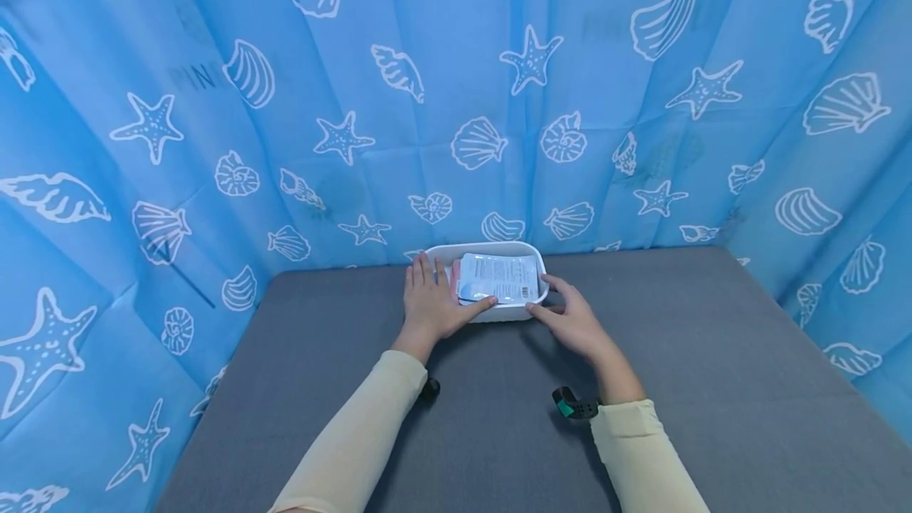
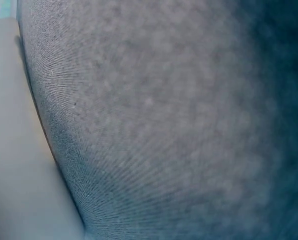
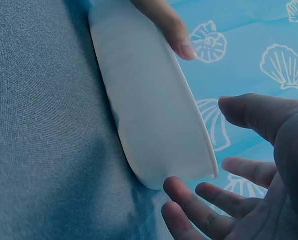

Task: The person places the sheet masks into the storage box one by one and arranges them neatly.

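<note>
A white plastic bin [image 1: 509, 313] stands on the grey table near the curtain. In it lie a flat white and light-blue packet [image 1: 499, 277] with printed text and a barcode, and a pink packet [image 1: 454, 275] mostly hidden under it. My left hand [image 1: 430, 303] rests against the bin's left end, fingers straight, thumb stretched along the front rim. At the right end is my right hand [image 1: 570, 321], its fingers spread and loosely bent. In the right wrist view those fingers [image 3: 208, 212] are close to the bin's end; contact is hard to tell.
A grey cloth-covered table [image 1: 499, 418] runs under both arms. Behind it and along both sides hangs a blue curtain [image 1: 442, 101] with white shell and starfish prints. A black band with a green patch [image 1: 573, 404] is at the right wrist.
</note>
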A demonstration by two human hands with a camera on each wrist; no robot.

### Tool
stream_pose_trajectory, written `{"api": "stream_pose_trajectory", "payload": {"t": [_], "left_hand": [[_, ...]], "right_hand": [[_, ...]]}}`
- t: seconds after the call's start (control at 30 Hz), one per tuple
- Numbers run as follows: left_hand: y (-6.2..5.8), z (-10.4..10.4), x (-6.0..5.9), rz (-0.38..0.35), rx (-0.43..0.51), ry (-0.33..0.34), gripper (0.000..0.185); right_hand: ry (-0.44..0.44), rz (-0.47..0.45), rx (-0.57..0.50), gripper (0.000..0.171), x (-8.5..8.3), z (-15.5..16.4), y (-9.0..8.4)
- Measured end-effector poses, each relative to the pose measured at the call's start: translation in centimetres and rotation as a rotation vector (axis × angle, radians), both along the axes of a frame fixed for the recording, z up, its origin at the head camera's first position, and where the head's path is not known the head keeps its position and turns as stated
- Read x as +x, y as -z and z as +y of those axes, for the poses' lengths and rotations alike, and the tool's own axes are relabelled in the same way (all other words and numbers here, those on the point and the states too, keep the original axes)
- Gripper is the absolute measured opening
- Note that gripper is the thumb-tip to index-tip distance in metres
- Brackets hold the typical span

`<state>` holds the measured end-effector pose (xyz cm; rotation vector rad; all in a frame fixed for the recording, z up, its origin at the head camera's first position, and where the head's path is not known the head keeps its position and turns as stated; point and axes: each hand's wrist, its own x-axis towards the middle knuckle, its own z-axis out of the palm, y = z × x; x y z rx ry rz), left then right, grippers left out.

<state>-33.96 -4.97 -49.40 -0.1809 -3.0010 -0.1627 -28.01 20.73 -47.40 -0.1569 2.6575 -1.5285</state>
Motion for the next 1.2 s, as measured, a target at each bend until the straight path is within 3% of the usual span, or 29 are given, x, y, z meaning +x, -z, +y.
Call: {"api": "stream_pose_trajectory", "payload": {"t": [0.27, 0.43, 0.73, 0.93, 1.2], "left_hand": [[0.0, 0.3, -0.2, 0.007, -0.007, -0.007, 0.141], [0.5, 0.7, -0.4, -0.008, -0.015, 0.002, 0.14], [1.0, 0.7, -2.0, -0.005, -0.005, 0.001, 0.139], [1.1, 0.1, -1.7, -0.012, 0.125, 0.027, 0.133], [0.2, -1.0, -1.1, -0.071, 0.457, 0.127, 0.127]], "right_hand": [[0.009, 0.061, 0.018, 0.07, 0.0, 0.5, -0.3], [0.006, 0.076, 0.103, 0.069, 0.4, 0.9, -0.1], [0.004, 0.151, 0.208, 0.075, 0.2, 1.5, -0.2], [-0.01, 0.185, 0.363, 0.07, 0.8, 3.0, -0.3], [-0.015, 0.202, 0.519, 0.078, 3.0, 5.3, 0.0]]}}
